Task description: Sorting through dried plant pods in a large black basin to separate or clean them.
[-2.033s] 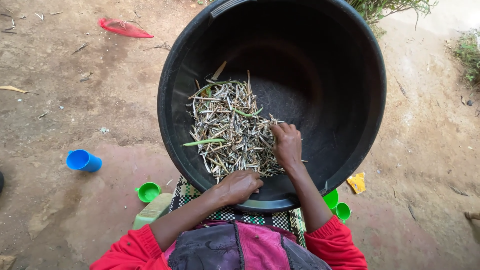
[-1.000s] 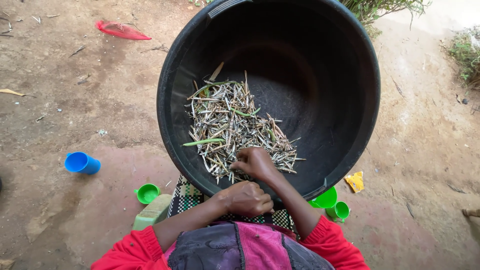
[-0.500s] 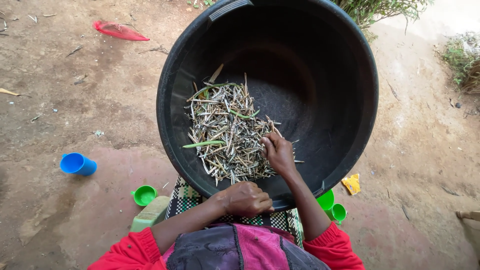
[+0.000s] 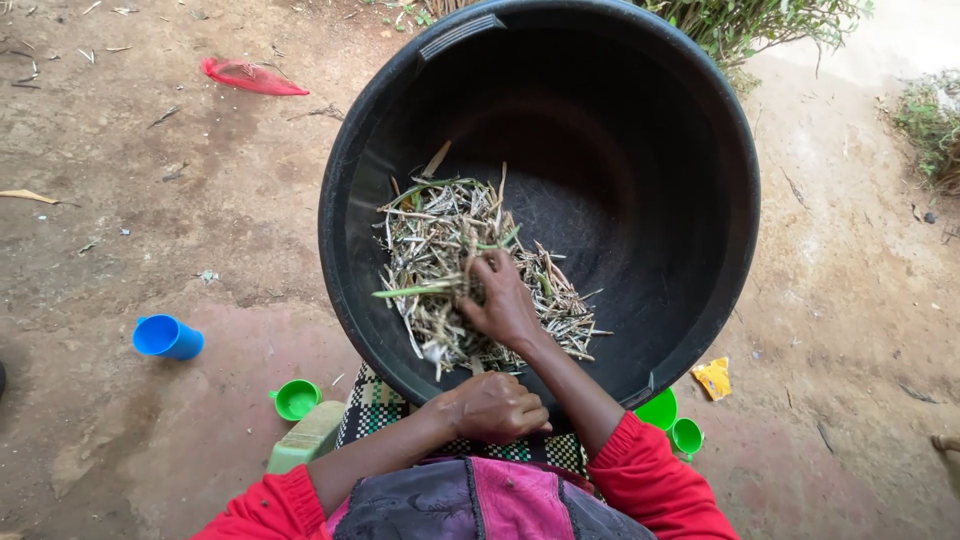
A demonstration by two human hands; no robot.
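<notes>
A big black plastic basin (image 4: 700,150) is tilted toward me on the dirt ground. Inside it lies a heap of dry, pale pods and stalks (image 4: 430,240) with a few green ones. My right hand (image 4: 500,300) reaches into the heap, its fingers curled around a bunch of the pods. My left hand (image 4: 490,408) is closed over the basin's near rim and holds it. Both arms wear red sleeves.
On the ground lie a blue cup (image 4: 168,338), small green cups (image 4: 296,399) (image 4: 672,422), a pale green block (image 4: 310,440), a yellow wrapper (image 4: 714,378) and a red scrap (image 4: 250,76). A checkered cloth (image 4: 375,410) shows under the basin. Green plants (image 4: 770,25) grow behind.
My right hand has moved left and up into the heap and closed on a bunch of pods. The left hand stays on the rim.
</notes>
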